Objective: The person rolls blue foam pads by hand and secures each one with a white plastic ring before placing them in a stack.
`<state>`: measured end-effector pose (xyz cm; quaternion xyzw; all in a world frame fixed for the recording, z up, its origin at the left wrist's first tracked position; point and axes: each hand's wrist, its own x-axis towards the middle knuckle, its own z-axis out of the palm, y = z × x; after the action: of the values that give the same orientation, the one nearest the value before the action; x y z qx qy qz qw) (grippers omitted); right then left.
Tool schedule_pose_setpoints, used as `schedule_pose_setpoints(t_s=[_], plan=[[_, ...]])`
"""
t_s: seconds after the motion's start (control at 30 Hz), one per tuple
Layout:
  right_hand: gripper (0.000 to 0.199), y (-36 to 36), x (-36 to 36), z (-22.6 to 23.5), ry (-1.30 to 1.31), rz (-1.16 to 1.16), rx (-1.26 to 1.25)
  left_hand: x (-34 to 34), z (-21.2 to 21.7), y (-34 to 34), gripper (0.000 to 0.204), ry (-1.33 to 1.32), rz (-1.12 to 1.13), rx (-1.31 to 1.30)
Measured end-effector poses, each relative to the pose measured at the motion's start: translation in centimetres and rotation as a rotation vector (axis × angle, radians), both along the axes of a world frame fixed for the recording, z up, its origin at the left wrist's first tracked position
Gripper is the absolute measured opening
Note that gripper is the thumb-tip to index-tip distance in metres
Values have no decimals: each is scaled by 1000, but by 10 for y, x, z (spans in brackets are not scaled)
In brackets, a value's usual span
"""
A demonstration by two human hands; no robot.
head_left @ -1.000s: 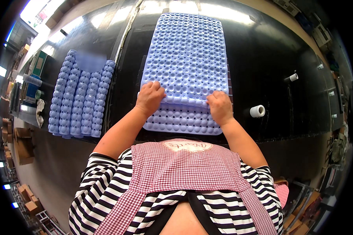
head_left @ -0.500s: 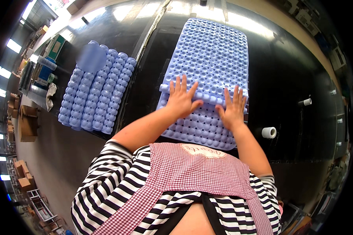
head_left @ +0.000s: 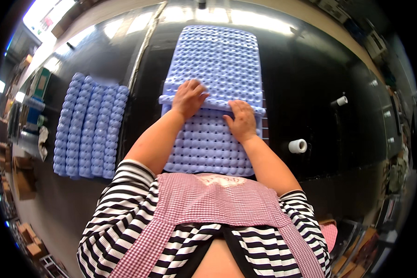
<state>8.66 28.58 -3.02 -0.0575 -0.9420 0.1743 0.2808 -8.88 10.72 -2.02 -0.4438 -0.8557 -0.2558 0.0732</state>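
Curving hands (head_left: 189, 98) (head_left: 243, 122) touch a knobbly blue mat (head_left: 213, 62).

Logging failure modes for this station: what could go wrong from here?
1. The rolled edge of the blue bubble mat might spring open: its ends lie beyond the left hand and right hand, unheld.
2. It could skew: the left hand sits farther forward than the right.
3. The small white roll lies on its side near the right forearm, so a bump might send it rolling.
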Motion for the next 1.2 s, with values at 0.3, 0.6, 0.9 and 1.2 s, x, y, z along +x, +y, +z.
schedule_pose_setpoints(t_s=[0.3,0.6,0.9,1.2], plan=[[22,29,-21,10,-13,35,-75,30,13,-20,31,143,0,-1],[31,-36,119,13,-167,123,-154,150,9,-92,36,-27,-83,-67],[70,-32,104,28,-129,179,115,97,15,-42,44,-7,-38,-131],[68,-5,-12,25,-486,36,161,63,13,-1,30,65,-118,86]])
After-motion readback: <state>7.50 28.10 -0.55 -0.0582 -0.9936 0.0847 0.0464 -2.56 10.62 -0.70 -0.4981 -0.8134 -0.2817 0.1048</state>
